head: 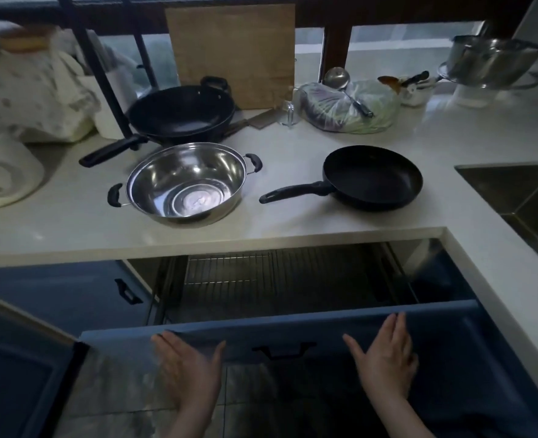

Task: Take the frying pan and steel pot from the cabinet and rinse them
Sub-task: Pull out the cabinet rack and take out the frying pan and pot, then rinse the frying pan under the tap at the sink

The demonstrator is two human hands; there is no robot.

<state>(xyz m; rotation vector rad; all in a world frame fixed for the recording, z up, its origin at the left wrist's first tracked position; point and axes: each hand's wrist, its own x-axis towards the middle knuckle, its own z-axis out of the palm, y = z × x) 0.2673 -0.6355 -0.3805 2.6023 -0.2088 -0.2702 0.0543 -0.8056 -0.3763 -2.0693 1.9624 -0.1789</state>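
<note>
Well apart, frying pan, fingers

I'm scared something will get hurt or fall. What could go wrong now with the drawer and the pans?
1. Both hands, left hand and right hand, lie flat on the open drawer front; a hard shove might slam it.
2. The frying pan handle points toward the counter edge, so an arm might bump it.
3. The steel pot must pass the pan to reach the sink and could knock it.
</note>
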